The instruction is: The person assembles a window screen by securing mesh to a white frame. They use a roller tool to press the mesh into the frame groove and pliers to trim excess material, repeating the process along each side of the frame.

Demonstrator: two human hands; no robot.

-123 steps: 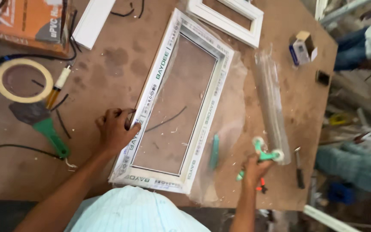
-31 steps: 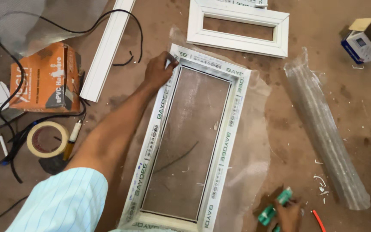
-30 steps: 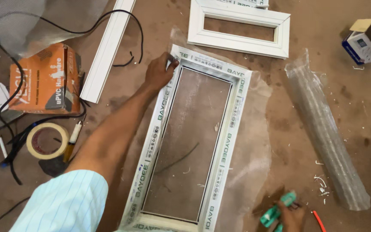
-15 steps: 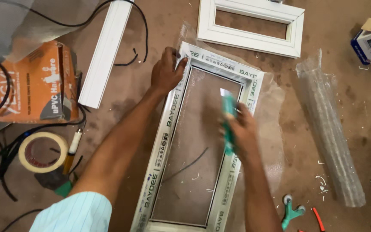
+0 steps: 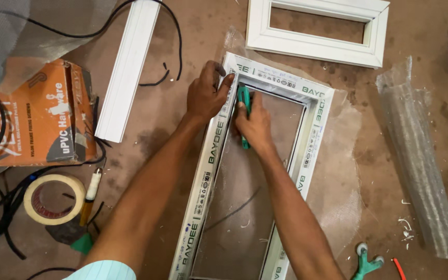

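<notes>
Head view, looking down on a brown tabletop (image 5: 182, 31). A long white window frame (image 5: 211, 171) with a mesh screen (image 5: 239, 207) over its opening lies lengthwise, running from the bottom edge up to centre.

Left hand (image 5: 206, 96): pressed flat on the frame's upper left corner, fingers spread over the profile, grip released and holding nothing, only bearing down.

Right hand (image 5: 255, 124): just beside the left, inside the frame's opening near that same corner, grip clenched around a green hand tool (image 5: 244, 101). The tool's tip sits against the inner edge of the frame; its exact kind cannot be told.

Around them: a second, smaller white frame (image 5: 317, 46) beyond the first, apart from it. A white profile offcut (image 5: 128, 72) to the left. An orange cardboard box (image 5: 37, 114) and a roll of masking tape (image 5: 53, 199) further left, among black cables (image 5: 6, 207). A roll of mesh in clear wrap (image 5: 421, 166) to the right. A green tool (image 5: 366, 262) near the bottom edge.
</notes>
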